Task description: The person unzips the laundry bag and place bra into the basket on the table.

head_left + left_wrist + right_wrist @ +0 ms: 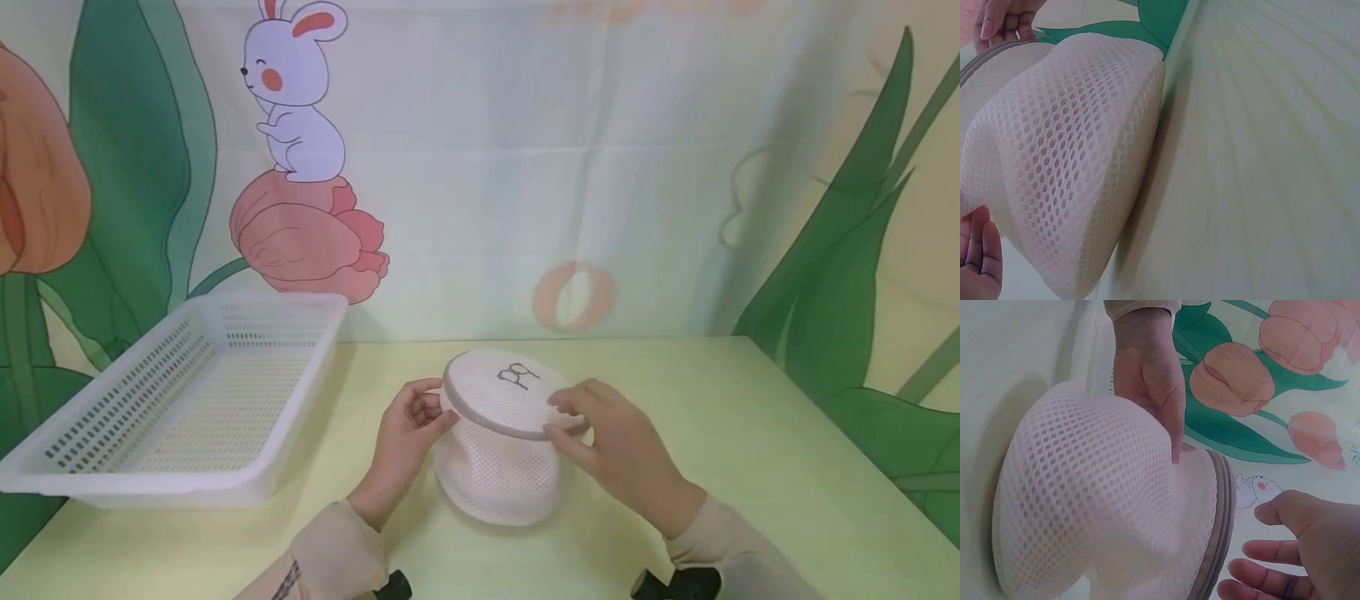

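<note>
A white mesh laundry bag [498, 475] stands on the table, its round top tilted, with a grey zipper [1222, 512] around the rim and a small dark line-drawn emblem. My left hand [408, 425] holds the bag's left side near the rim, thumb in front and fingers curled behind. At the right of the rim is my right hand [618, 446], thumb and fingers spread apart around the zipper edge. The right wrist view shows a gap between these fingers. In the left wrist view the bag's mesh side sags inward.
A white plastic basket [300, 425] with slotted walls sits on the left of the pale yellow-green table [750, 467]. Behind hangs a cloth backdrop [645, 167] printed with tulips and a rabbit.
</note>
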Motion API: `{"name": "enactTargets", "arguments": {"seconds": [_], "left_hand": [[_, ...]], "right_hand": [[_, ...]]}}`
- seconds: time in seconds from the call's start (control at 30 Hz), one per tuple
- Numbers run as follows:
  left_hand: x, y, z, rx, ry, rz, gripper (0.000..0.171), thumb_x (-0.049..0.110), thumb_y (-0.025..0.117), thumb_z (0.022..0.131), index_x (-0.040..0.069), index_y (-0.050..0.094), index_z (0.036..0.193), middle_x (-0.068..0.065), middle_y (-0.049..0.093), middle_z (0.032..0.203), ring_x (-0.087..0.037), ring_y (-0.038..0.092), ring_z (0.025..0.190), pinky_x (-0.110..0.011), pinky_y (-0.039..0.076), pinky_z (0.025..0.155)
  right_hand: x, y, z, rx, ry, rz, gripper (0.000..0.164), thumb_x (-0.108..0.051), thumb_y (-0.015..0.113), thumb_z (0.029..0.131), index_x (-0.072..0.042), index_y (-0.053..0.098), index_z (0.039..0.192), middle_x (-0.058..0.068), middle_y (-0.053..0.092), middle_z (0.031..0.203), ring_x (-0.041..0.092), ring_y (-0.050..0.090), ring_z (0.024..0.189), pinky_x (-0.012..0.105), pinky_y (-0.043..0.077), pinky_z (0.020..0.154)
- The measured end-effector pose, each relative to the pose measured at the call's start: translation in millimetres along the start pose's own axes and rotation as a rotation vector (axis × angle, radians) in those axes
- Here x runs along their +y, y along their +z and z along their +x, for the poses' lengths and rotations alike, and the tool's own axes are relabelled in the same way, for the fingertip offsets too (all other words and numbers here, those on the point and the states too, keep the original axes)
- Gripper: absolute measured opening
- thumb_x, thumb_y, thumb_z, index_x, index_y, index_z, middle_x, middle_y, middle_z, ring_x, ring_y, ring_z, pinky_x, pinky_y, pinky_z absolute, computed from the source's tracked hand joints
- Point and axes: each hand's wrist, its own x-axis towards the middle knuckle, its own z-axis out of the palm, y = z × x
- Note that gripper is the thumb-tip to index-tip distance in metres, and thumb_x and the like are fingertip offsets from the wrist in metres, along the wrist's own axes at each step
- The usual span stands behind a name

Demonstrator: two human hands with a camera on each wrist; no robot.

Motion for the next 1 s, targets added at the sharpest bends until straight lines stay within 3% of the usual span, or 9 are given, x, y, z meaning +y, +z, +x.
{"name": "enactTargets", "arguments": {"seconds": [0.23, 0.43, 1.0], "left_hand": [[-0.2, -0.9, 0.4, -0.003, 0.012, -0.013, 0.042, -0.006, 0.067, 0.082, 0.001, 0.055, 0.121, 0.003, 0.062, 0.089, -0.007, 0.060, 0.084, -0.016, 0.051, 0.076], [1.0, 0.5, -0.1, -0.002, 0.004, -0.010, 0.041, -0.006, 0.068, 0.082, 0.003, 0.055, 0.121, 0.001, 0.061, 0.089, -0.008, 0.059, 0.083, -0.017, 0.050, 0.075], [0.2, 1.1, 0.2, -0.007, 0.010, 0.025, 0.043, -0.006, 0.069, 0.081, 0.003, 0.056, 0.121, -0.005, 0.062, 0.093, -0.009, 0.059, 0.084, -0.016, 0.052, 0.075]], "right_hand": [[-16, 7, 11, -0.035, -0.033, 0.007, 0.025, -0.020, 0.078, 0.074, -0.010, 0.068, 0.095, -0.001, 0.064, 0.089, 0.012, 0.062, 0.083, 0.023, 0.056, 0.066], [-24, 11, 17, -0.081, -0.037, -0.066, 0.027, -0.025, 0.078, 0.074, -0.011, 0.068, 0.096, 0.002, 0.065, 0.091, 0.016, 0.063, 0.086, 0.028, 0.058, 0.070], [-29, 21, 21, -0.110, -0.106, -0.171, 0.026, -0.025, 0.080, 0.073, -0.012, 0.067, 0.092, 0.002, 0.064, 0.091, 0.015, 0.060, 0.083, 0.026, 0.057, 0.067]]}}
